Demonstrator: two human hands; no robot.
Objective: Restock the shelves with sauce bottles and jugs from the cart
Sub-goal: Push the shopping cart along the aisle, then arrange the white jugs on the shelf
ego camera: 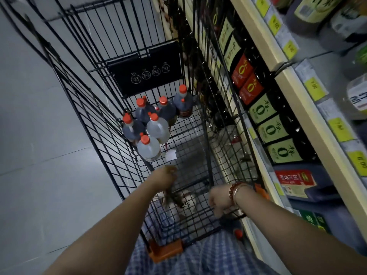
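Note:
A black wire cart (200,80) stands beside the shelves. At its far end stand several jugs with red caps: dark sauce jugs (183,105) and clear-liquid jugs (157,128). My left hand (165,176) reaches down into the near part of the cart, its fingers curled over a dark, blurred bottle-like object (176,197). My right hand (218,201), with bead bracelets at the wrist, hangs inside the cart's near right corner. Its fingers are loosely curled and nothing shows in them.
To the right of the cart runs shelving (309,108) with yellow price tags. It holds dark sauce bottles with green labels (272,130) and red labels (243,73). A white paper slip (171,155) lies in the cart. Grey tiled floor (39,155) lies to the left.

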